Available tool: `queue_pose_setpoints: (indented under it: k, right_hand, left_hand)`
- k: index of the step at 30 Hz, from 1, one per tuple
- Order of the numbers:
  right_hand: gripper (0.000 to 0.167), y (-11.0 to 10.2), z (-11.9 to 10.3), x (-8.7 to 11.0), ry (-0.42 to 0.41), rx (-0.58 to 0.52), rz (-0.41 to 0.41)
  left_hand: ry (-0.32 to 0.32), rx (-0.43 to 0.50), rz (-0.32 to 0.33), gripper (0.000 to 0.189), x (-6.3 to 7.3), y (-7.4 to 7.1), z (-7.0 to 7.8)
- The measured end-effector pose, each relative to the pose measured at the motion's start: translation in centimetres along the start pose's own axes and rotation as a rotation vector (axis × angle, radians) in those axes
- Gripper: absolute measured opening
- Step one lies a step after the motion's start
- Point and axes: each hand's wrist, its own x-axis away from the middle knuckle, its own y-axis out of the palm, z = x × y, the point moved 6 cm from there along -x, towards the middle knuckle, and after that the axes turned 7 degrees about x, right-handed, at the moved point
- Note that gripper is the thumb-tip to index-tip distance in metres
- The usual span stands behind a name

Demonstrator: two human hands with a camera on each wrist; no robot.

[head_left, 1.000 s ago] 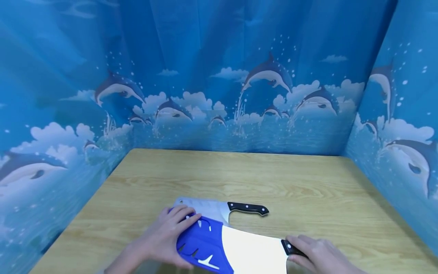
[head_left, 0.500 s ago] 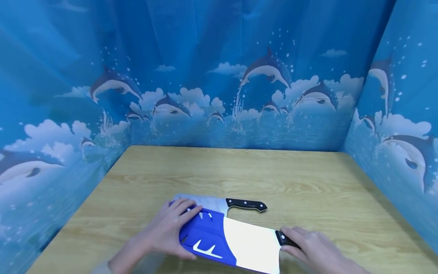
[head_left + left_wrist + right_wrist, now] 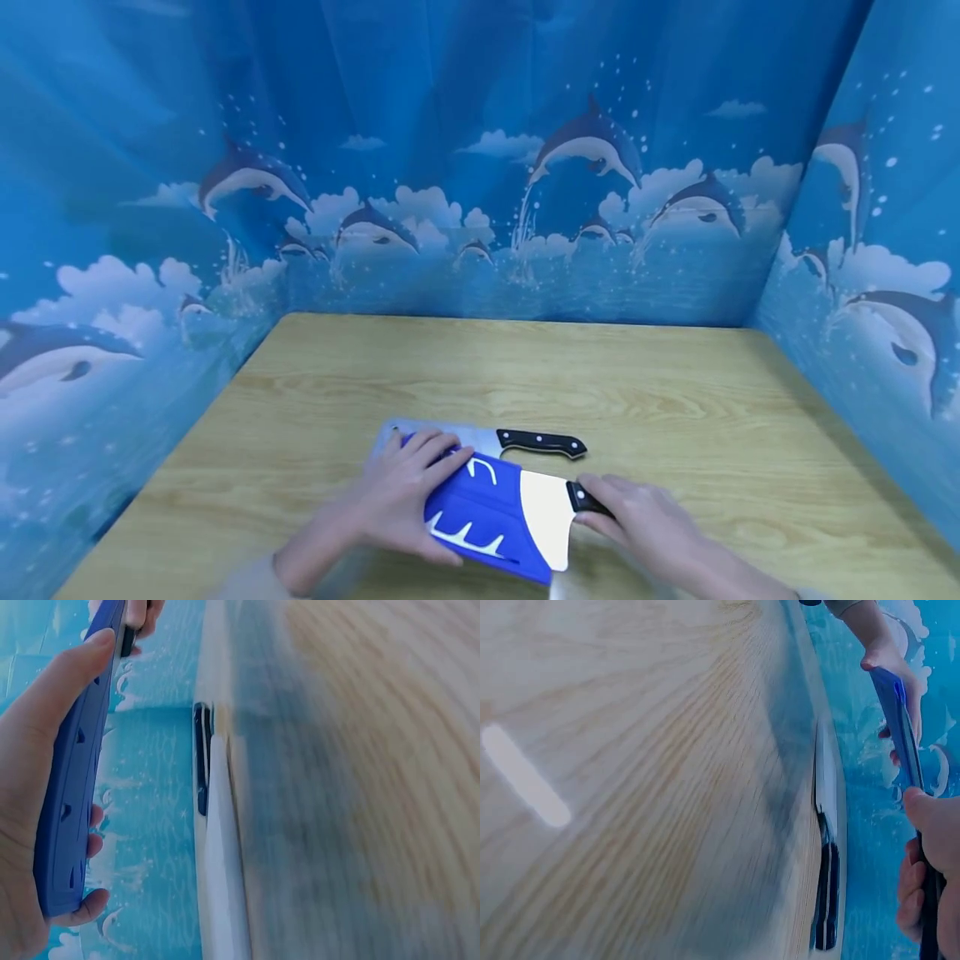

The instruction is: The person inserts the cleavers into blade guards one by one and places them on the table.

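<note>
My left hand (image 3: 405,496) grips the far end of a blue blade sheath (image 3: 487,512), fingers over its upper edge and thumb along its lower edge. White cut-outs show in the sheath. A cleaver (image 3: 546,508) is inserted in it, with a bright strip of blade showing. My right hand (image 3: 637,525) holds the black riveted handle, which it mostly covers. In the left wrist view, the sheath (image 3: 71,772) is raised off the table. A second cleaver (image 3: 542,442) lies flat just behind, its blade partly hidden by the left hand and sheath.
The wood-grain table (image 3: 675,400) extends behind and to both sides of the hands. Blue dolphin-print curtains (image 3: 450,275) border it at the back, left and right. In the right wrist view, a bright reflection (image 3: 526,776) lies on the tabletop.
My right hand has moved left, pushing the cleaver deeper into the sheath, so much less blade shows. The left hand and sheath have shifted slightly right. The second cleaver stays on the table.
</note>
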Motion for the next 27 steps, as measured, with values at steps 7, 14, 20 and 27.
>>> queue_pose_setpoints:
  k: [7,14,20,27]
  right_hand:
    - [0.024,0.8,-0.4,-1.0,0.027,0.024,-0.011]
    - [0.026,1.0,0.0,-1.3,0.036,0.021,-0.006]
    - [0.030,0.9,1.2,-2.8,0.023,-0.045,0.001]
    - [0.025,1.1,3.0,-5.4,0.048,-0.108,-0.080]
  left_hand:
    - [-0.017,-0.007,0.027,0.105,-0.7,0.5,0.6]
    - [-0.018,-0.038,0.047,0.106,-1.0,0.7,0.6]
    - [-0.017,-0.081,0.066,0.109,-1.9,0.0,-0.1]
    - [-0.021,-0.046,0.073,0.108,-3.2,-0.9,-1.8]
